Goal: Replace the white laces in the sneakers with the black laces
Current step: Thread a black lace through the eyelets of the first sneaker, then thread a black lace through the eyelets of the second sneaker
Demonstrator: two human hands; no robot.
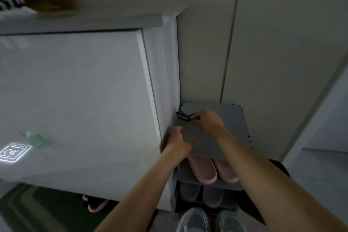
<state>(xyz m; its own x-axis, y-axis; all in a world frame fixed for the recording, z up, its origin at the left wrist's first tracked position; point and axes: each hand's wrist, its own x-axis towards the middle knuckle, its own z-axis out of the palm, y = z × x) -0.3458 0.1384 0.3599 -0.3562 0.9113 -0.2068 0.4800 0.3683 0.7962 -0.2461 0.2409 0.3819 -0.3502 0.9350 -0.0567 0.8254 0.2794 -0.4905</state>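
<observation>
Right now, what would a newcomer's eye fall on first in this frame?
Most striking is the right grip, which seems to pinch a tangle of black laces at the far left corner of a grey shoe rack. The left grip sits at the rack's left edge, next to a tall white cabinet. Pink slippers show on the shelf just below.

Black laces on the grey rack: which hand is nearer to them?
Right. The right hand has its fingertips on the black laces; the left hand is lower, at the left edge of the grey rack, apart from them.
</observation>
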